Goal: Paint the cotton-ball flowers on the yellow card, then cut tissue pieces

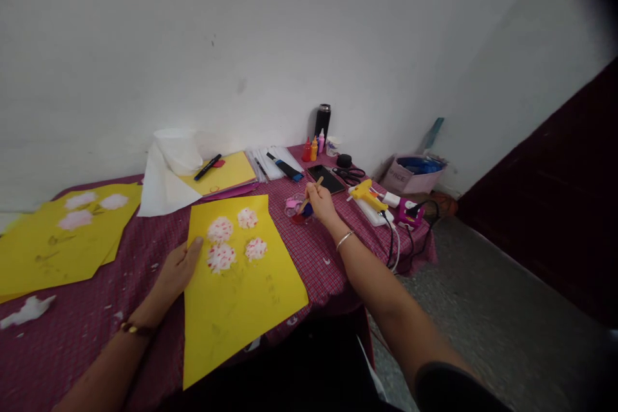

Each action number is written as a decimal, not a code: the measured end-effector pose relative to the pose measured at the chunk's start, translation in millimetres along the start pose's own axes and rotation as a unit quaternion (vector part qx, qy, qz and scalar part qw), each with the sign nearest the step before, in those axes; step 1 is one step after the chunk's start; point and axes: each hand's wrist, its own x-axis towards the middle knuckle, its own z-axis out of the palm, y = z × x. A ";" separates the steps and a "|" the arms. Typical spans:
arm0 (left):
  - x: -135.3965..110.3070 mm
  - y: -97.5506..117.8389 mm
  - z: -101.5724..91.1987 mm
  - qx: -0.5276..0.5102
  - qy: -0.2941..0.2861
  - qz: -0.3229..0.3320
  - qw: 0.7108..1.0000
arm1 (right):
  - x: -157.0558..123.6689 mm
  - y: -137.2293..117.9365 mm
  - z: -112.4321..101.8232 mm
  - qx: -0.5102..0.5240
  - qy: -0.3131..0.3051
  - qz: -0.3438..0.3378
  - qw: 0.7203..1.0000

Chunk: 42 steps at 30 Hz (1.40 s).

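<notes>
My left hand (179,265) grips the left edge of a yellow sheet of paper (241,328), its thumb on top and its other fingers mostly hidden. Several round, fluffy white patches (221,257) with red dabs are on the sheet, above faint pencil marks. My right hand (322,202) is closed round a thin wooden stick, seemingly a paintbrush (319,181). Its lower end points down into a group of small paint pots (292,205), pink, dark blue and red; the tip itself is hard to make out.
More yellow sheets (96,251) with pale pink patches lie at left, near a white tuft (29,311). Behind are white paper (167,187) and a black marker (208,167). At right are a phone (327,179), scissors (348,174), paint bottles (313,149), a flask (322,121) and a corded yellow glue gun (367,194).
</notes>
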 end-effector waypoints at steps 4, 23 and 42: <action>-0.2 2.3 -0.3 0.004 0.001 -0.016 1.000 | -0.5 1.4 -0.2 -0.027 -0.013 -0.009 1.000; -3.9 9.3 0.8 -0.002 -0.003 0.015 1.000 | 1.5 -17.9 0.8 0.044 0.021 0.028 0.998; -1.7 -2.0 0.5 0.045 0.003 0.076 0.996 | -12.5 -41.7 84.5 0.199 -0.021 0.039 0.979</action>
